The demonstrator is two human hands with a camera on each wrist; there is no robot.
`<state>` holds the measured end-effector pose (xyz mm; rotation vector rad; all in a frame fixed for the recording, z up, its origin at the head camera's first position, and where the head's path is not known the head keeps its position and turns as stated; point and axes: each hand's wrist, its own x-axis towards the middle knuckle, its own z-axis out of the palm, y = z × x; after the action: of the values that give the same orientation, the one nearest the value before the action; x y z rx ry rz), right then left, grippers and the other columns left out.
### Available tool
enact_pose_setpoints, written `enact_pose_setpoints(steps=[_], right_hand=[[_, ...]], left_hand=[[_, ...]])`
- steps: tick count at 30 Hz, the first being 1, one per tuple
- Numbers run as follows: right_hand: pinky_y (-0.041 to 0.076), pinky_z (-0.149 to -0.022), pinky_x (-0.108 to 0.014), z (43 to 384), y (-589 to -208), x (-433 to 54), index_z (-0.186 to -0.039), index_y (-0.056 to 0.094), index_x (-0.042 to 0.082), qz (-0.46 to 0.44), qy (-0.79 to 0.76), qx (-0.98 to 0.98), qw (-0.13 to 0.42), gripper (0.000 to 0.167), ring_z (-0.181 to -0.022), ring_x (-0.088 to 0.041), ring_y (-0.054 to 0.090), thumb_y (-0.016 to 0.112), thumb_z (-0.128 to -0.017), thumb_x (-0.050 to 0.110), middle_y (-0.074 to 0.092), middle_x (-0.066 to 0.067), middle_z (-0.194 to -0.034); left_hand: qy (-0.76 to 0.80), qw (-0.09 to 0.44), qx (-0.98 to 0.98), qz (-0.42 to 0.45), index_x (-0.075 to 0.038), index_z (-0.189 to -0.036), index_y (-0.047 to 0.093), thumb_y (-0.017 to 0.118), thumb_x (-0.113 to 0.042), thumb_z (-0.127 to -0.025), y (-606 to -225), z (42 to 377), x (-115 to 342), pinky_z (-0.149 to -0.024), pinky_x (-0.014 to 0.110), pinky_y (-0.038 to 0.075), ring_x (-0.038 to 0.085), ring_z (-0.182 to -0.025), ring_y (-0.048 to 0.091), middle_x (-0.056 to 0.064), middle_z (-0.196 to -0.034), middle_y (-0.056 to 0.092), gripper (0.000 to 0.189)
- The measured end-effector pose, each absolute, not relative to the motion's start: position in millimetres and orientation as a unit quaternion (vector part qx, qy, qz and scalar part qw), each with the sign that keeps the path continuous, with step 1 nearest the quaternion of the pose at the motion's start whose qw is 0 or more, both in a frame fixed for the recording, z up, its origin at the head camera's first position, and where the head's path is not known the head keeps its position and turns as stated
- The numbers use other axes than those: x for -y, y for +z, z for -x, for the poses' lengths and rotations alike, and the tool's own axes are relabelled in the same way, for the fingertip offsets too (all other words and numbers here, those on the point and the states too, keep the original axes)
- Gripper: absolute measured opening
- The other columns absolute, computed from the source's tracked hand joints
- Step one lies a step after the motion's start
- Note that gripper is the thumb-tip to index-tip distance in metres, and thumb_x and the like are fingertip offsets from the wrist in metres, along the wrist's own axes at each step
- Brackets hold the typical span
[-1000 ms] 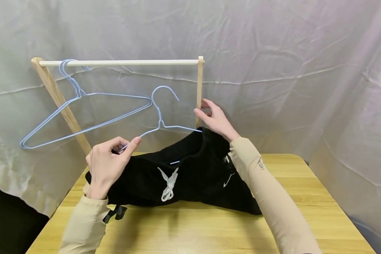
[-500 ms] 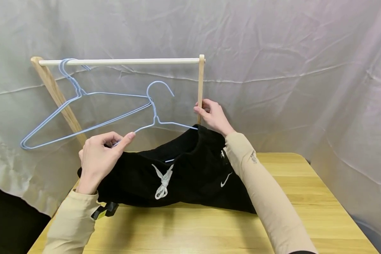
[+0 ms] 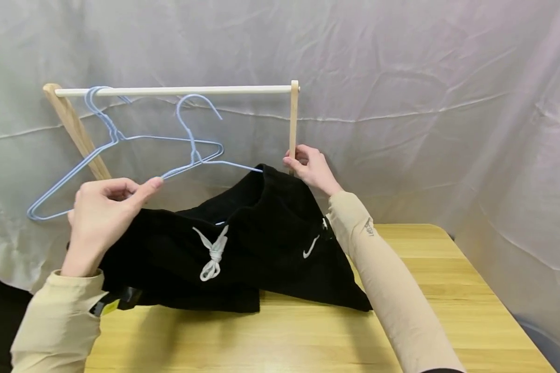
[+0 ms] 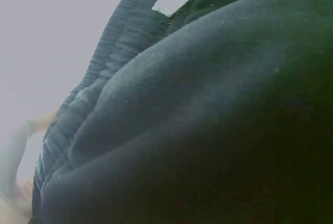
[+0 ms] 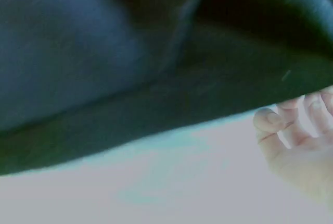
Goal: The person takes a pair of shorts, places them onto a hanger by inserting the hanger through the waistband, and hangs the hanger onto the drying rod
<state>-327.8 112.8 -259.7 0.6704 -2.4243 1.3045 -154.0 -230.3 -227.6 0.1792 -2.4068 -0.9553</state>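
My left hand (image 3: 105,220) pinches the left arm of a light blue wire hanger (image 3: 195,147) between thumb and fingers. From this hanger hang black shorts (image 3: 266,233) with a tied white drawstring (image 3: 213,254) and a white swoosh. The hanger's hook stands just below the white rail, apart from it as far as I can tell. At the rack's right end, my right hand (image 3: 313,168) grips the wooden post (image 3: 293,122). Dark cloth of the shorts (image 4: 182,104) fills most of the left wrist view. In the right wrist view, the right hand (image 5: 302,146) shows beyond the cloth.
A white rail (image 3: 224,90) runs between the rack's two wooden posts. Several more blue hangers (image 3: 114,137) hang together near its left end. Under the shorts lies a wood-grain table (image 3: 424,269), and a grey curtain (image 3: 401,77) covers the back.
My left hand has carried the hanger and shorts leftward and up, so the hook is nearer the rail and the hanging hangers. The right hand has taken fuller hold of the post.
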Motion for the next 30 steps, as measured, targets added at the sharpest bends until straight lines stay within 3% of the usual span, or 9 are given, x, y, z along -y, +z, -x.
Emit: enact_pose_setpoints(steps=[4,8,11,13,15,16,18,24,30], right_hand=[[0.049,-0.078,-0.019,328,-260,-111,-0.111,0.065,-0.005,-0.234,0.448,0.849,0.154,0.023,-0.097,-0.032,0.072,0.065,-0.098,0.014,0.074,-0.024,-0.105],[0.049,-0.080,-0.022,329,-261,-112,-0.112,0.065,-0.003,-0.226,0.449,0.852,0.147,0.023,-0.098,-0.030,0.072,0.065,-0.098,0.016,0.074,-0.022,-0.106],[0.050,-0.082,-0.025,329,-261,-112,-0.112,0.065,-0.002,-0.222,0.455,0.851,0.139,0.023,-0.102,-0.031,0.073,0.065,-0.099,0.016,0.074,-0.022,-0.107],[0.050,-0.083,-0.027,330,-261,-112,-0.112,0.065,-0.002,-0.222,0.458,0.850,0.136,0.023,-0.104,-0.032,0.073,0.064,-0.099,0.016,0.074,-0.022,-0.109],[0.051,-0.085,-0.029,330,-261,-113,-0.113,0.065,-0.002,-0.220,0.460,0.850,0.133,0.023,-0.106,-0.032,0.073,0.064,-0.099,0.017,0.074,-0.022,-0.110],[0.052,-0.085,-0.030,331,-261,-113,-0.113,0.065,-0.002,-0.220,0.461,0.850,0.133,0.023,-0.106,-0.032,0.073,0.064,-0.099,0.017,0.074,-0.022,-0.111],[0.053,-0.087,-0.032,331,-261,-113,-0.114,0.065,-0.002,-0.219,0.462,0.849,0.132,0.024,-0.106,-0.033,0.073,0.064,-0.099,0.017,0.074,-0.022,-0.111],[0.054,-0.090,-0.037,331,-261,-113,-0.114,0.064,-0.002,-0.219,0.461,0.850,0.129,0.024,-0.105,-0.033,0.073,0.064,-0.100,0.017,0.074,-0.022,-0.111],[0.053,-0.088,-0.035,332,-261,-113,-0.113,0.065,-0.003,-0.222,0.462,0.848,0.132,0.023,-0.106,-0.034,0.073,0.063,-0.100,0.016,0.074,-0.023,-0.111]], left_hand=[[-0.374,0.275,0.881,-0.092,-0.023,-0.067,0.073,0.074,-0.062,-0.081,-213,147,244,-0.085,0.050,0.028,0.003,-0.066,0.044,-0.022,-0.048,0.050,0.042],[-0.404,0.289,0.860,-0.117,-0.024,-0.063,0.074,0.078,-0.059,-0.080,-200,142,255,-0.099,0.054,0.024,0.002,-0.065,0.042,-0.021,-0.044,0.049,0.039],[-0.414,0.299,0.850,-0.133,-0.026,-0.062,0.074,0.078,-0.059,-0.079,-191,138,263,-0.110,0.069,0.006,0.000,-0.068,0.042,-0.023,-0.043,0.049,0.038],[-0.421,0.321,0.838,-0.132,-0.026,-0.060,0.074,0.081,-0.053,-0.079,-187,137,268,-0.113,0.050,0.020,0.000,-0.060,0.041,-0.022,-0.042,0.049,0.034],[-0.423,0.332,0.833,-0.128,-0.027,-0.061,0.073,0.082,-0.049,-0.079,-185,135,273,-0.087,0.018,0.038,-0.001,-0.055,0.040,-0.022,-0.042,0.050,0.031],[-0.425,0.339,0.830,-0.124,-0.027,-0.061,0.072,0.083,-0.047,-0.080,-184,135,275,-0.064,0.016,0.036,0.000,-0.051,0.040,-0.021,-0.042,0.051,0.030],[-0.436,0.349,0.821,-0.119,-0.029,-0.061,0.071,0.084,-0.042,-0.080,-183,134,279,-0.046,0.029,0.025,0.001,-0.047,0.039,-0.020,-0.043,0.052,0.026],[-0.438,0.394,0.794,-0.154,-0.039,-0.060,0.064,0.082,-0.041,-0.081,-180,135,285,-0.048,0.020,0.027,-0.003,-0.049,0.040,-0.026,-0.047,0.050,0.027],[-0.397,0.463,0.774,-0.173,-0.048,-0.068,0.052,0.076,-0.047,-0.083,-179,138,286,-0.062,0.012,0.027,-0.008,-0.063,0.038,-0.035,-0.063,0.044,0.028]])
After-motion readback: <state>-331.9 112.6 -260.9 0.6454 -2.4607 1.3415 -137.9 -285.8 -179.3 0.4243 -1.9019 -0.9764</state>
